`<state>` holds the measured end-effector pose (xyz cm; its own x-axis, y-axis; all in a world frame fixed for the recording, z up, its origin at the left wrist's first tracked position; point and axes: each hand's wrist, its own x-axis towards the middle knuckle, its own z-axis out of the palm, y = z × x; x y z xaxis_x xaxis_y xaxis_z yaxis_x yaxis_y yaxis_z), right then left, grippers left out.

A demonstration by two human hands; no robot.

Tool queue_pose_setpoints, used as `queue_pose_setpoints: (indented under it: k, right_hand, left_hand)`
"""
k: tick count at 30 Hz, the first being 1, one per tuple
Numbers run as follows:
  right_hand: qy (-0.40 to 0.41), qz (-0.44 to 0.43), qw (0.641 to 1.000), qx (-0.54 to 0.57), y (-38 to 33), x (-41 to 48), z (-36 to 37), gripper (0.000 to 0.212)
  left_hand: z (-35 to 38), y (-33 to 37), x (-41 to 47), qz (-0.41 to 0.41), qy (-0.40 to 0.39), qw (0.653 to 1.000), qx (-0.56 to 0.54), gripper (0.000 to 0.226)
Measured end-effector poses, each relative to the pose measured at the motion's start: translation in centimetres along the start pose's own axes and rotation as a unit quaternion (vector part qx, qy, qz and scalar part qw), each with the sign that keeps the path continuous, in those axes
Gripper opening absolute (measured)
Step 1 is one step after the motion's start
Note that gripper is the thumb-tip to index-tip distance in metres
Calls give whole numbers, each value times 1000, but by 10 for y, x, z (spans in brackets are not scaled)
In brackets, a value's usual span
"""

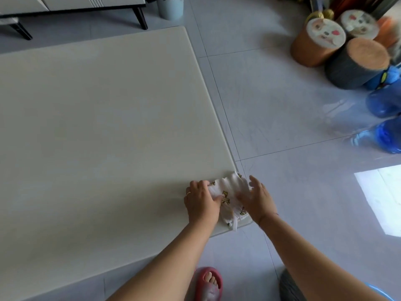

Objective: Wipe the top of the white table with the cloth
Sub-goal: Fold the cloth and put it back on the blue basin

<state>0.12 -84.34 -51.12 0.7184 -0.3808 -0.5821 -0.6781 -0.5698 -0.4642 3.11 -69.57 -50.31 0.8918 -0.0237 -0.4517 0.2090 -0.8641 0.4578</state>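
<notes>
The white table (97, 127) fills the left of the view, its top bare. A white cloth (229, 192) with small yellow prints lies bunched at the table's near right corner, partly hanging over the edge. My left hand (200, 200) presses on the cloth's left side, fingers curled onto it. My right hand (256, 197) rests flat on the cloth's right side with fingers spread, some of them past the table's edge.
Grey tiled floor (282, 127) lies to the right. Round stools (316, 44) and blue water bottles (386, 118) stand at the far right. A cabinet on dark legs (71, 5) sits beyond the table. My foot in a pink slipper (208, 283) is below.
</notes>
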Motion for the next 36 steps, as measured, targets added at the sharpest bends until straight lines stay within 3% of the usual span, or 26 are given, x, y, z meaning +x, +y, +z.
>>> queue_pose_setpoints:
  k: [4, 10, 15, 17, 19, 21, 23, 26, 29, 36]
  right_hand:
    - [36, 11, 999, -8, -1, -6, 6, 50]
    - [115, 92, 983, 109, 20, -40, 27, 31]
    - [126, 154, 963, 179, 29, -63, 33, 25]
    - [102, 191, 945, 244, 29, -70, 27, 27]
    - [85, 202, 912, 346, 29, -79, 15, 25]
    - [77, 185, 889, 412, 30, -90, 0, 22]
    - [77, 161, 875, 451, 30, -102, -17, 21]
    - [100, 142, 830, 531, 33, -120, -40, 19]
    - [142, 132, 793, 577, 40, -140, -59, 11]
    - [258, 121, 739, 610, 71, -194, -86, 8]
  left_hand:
    - [-5, 0, 1, -37, -32, 999, 17, 40]
    - [8, -2, -14, 24, -30, 998, 51, 30]
    - [19, 2, -27, 53, -49, 995, 69, 28]
    - [18, 3, -27, 56, -52, 997, 35, 26]
    - [9, 10, -26, 31, -88, 992, -81, 23]
    - [-5, 22, -26, -22, -178, 956, -232, 22]
    - [-19, 38, -27, -64, -268, 897, -345, 27]
    - [-34, 59, -33, -56, -365, 847, -382, 22]
    - [-40, 78, -46, -23, -429, 825, -366, 27]
    - [-25, 118, -92, 26, -456, 828, -325, 38]
